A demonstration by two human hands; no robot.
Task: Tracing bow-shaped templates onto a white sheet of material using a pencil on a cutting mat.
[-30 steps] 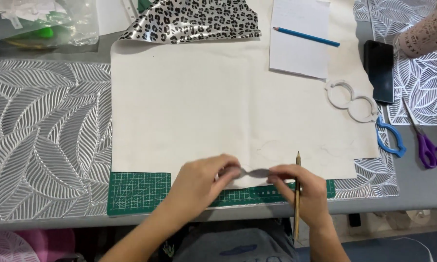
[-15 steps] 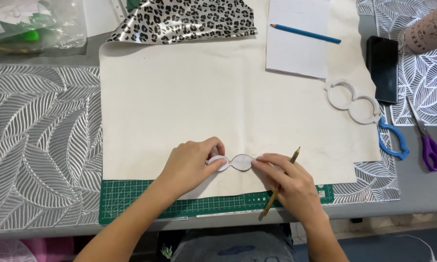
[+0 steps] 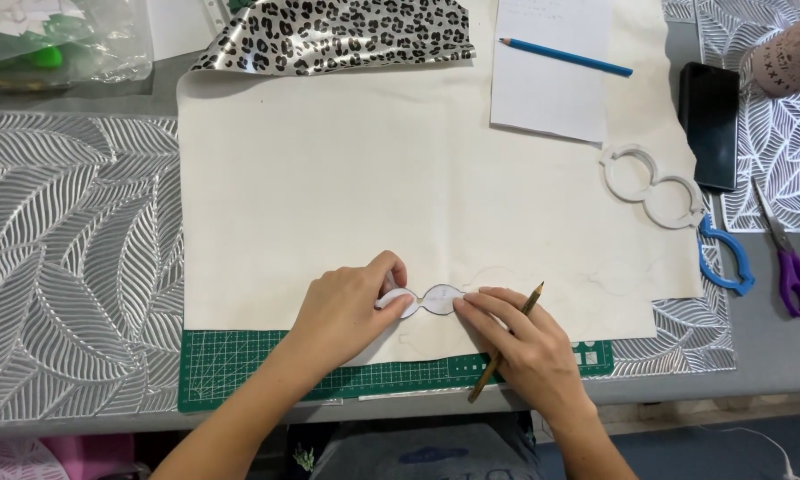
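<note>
Template (a small white figure-eight cutout) lies flat on the cloth, low in the frame's centre. Left hand presses its left lobe, fingers curled, palm down. Right hand pins the right end with straight fingertips, a pencil gripped slanting between fingers and thumb.

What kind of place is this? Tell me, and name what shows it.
Probably a sewing or craft table: cream fabric spread over a green cutting mat, purple scissors at the side, and a small paper template pinned down by both hands.
</note>
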